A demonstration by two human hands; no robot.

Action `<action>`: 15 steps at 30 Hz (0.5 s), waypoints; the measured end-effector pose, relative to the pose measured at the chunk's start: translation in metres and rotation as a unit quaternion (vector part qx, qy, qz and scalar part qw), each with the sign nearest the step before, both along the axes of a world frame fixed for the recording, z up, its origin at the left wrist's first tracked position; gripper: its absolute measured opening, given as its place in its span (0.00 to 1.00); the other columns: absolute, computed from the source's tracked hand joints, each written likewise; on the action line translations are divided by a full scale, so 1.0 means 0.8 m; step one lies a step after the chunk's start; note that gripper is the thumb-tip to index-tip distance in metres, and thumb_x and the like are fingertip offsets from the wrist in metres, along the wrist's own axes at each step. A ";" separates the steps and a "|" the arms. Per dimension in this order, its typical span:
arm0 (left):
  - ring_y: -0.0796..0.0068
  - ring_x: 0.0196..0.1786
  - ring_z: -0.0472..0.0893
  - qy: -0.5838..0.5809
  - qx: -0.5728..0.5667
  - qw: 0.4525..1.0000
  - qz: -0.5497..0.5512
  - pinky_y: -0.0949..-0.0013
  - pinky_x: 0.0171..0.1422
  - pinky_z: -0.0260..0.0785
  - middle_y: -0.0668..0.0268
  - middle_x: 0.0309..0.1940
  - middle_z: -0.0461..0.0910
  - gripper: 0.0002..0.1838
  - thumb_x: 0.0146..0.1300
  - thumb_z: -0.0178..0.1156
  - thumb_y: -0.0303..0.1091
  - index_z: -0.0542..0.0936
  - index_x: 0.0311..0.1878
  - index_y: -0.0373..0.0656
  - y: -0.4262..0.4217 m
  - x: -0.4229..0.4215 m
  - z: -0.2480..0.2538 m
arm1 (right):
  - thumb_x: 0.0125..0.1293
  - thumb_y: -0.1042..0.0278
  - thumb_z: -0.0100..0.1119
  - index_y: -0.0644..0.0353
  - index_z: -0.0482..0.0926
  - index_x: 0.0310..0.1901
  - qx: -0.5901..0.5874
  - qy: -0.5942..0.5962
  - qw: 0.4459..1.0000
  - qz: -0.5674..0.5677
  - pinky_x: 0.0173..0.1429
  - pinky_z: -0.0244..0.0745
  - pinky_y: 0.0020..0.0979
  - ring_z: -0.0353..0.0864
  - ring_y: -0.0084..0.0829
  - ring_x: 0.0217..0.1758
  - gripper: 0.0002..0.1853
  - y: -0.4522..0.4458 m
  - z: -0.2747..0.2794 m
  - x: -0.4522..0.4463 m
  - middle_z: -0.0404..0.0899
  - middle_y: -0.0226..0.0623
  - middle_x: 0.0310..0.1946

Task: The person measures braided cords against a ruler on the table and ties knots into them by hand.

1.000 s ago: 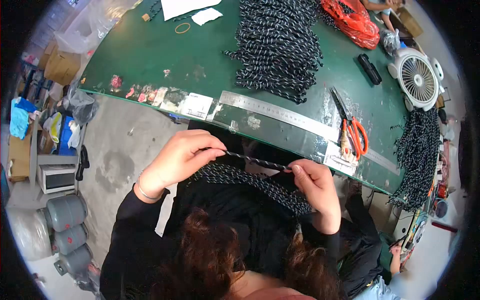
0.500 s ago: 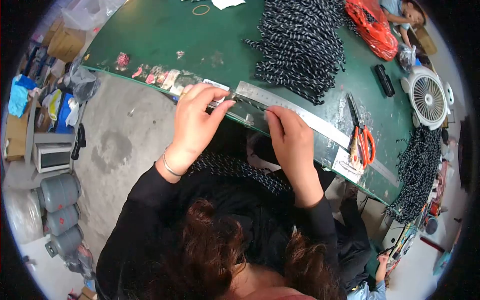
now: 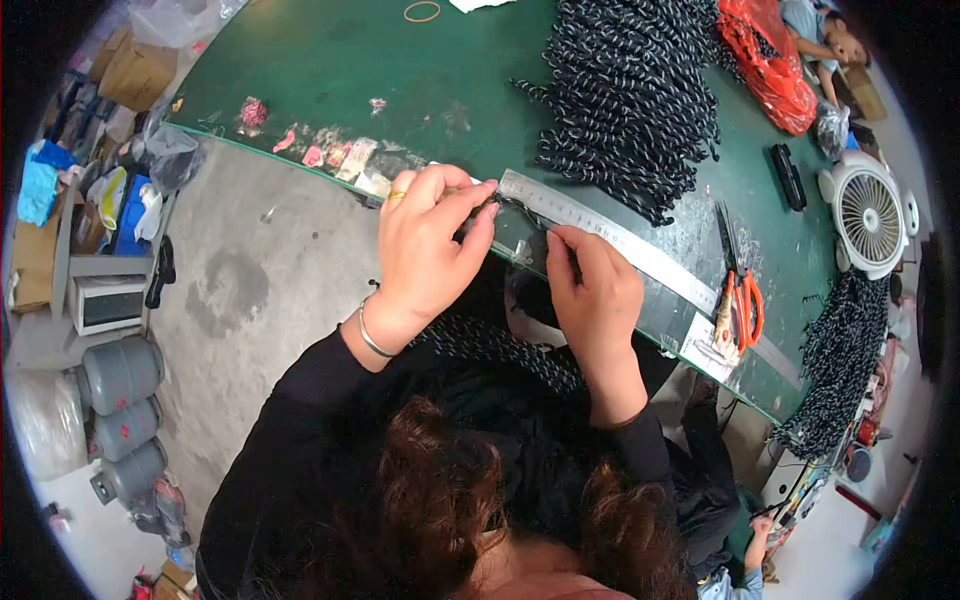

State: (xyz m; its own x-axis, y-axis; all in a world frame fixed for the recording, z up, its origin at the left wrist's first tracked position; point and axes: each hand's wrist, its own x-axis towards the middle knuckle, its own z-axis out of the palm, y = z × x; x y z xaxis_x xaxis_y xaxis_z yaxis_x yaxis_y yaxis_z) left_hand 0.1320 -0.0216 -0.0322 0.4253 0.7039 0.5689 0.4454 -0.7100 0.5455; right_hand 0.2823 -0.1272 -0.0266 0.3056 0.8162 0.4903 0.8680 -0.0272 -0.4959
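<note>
A short black-and-white cord spans the gap between my hands along the near edge of the table. My left hand pinches its left end between thumb and fingertips. At the other end, the thumb and index finger of my right hand are closed on it. Just beyond the cord lies a steel ruler, its left end close to my left fingertips. Orange-handled scissors rest across the ruler's right part, on a white paper label. A big pile of similar cords lies beyond the ruler.
The green table has a curved near edge. To the right are a red plastic bag, a black case, a white fan and a hanging cord bundle. Another person is at the far right.
The view has shifted, so the table's contents appear farther right. My hands are slightly closer together, and the cord between them bends a little more. Both still pinch it.
</note>
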 end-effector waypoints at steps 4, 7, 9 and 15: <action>0.71 0.38 0.72 -0.003 0.005 1.000 0.008 0.69 0.46 0.64 0.69 0.39 0.78 0.11 0.54 0.69 0.27 0.88 0.42 0.43 0.001 0.002 0.000 | 0.60 0.78 0.65 0.60 0.84 0.40 -0.003 0.003 1.000 0.003 0.31 0.71 0.28 0.77 0.30 0.25 0.06 0.001 -0.001 0.000 0.85 0.33 0.31; 0.69 0.36 0.71 0.008 0.030 0.999 0.012 0.68 0.43 0.66 0.71 0.39 0.78 0.07 0.55 0.68 0.29 0.88 0.39 0.45 0.004 0.005 -0.003 | 0.60 0.78 0.64 0.60 0.84 0.40 0.001 0.002 1.000 -0.001 0.31 0.70 0.28 0.77 0.30 0.25 0.07 -0.001 -0.002 0.001 0.84 0.33 0.31; 0.70 0.36 0.71 0.012 0.025 1.000 0.000 0.68 0.43 0.66 0.71 0.39 0.78 0.07 0.56 0.68 0.29 0.88 0.39 0.45 0.003 0.006 -0.002 | 0.60 0.78 0.64 0.61 0.84 0.40 -0.003 0.016 1.000 -0.008 0.30 0.70 0.28 0.76 0.30 0.25 0.07 -0.004 0.002 0.001 0.83 0.33 0.31; 0.72 0.35 0.70 0.026 0.008 1.000 -0.011 0.69 0.43 0.65 0.71 0.39 0.78 0.08 0.56 0.68 0.29 0.89 0.40 0.46 0.005 0.003 -0.002 | 0.61 0.79 0.63 0.62 0.84 0.41 -0.029 0.076 0.997 -0.006 0.30 0.67 0.27 0.73 0.29 0.25 0.07 -0.037 0.022 0.022 0.80 0.32 0.30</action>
State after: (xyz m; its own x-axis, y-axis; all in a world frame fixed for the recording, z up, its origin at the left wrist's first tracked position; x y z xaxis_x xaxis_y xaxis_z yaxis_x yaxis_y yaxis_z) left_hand 0.1348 -0.0176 -0.0335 0.4700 0.6848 0.5569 0.4575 -0.7286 0.5098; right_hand 0.3002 -0.1565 -0.0092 0.3836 0.8370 0.3902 0.7820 -0.0697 -0.6193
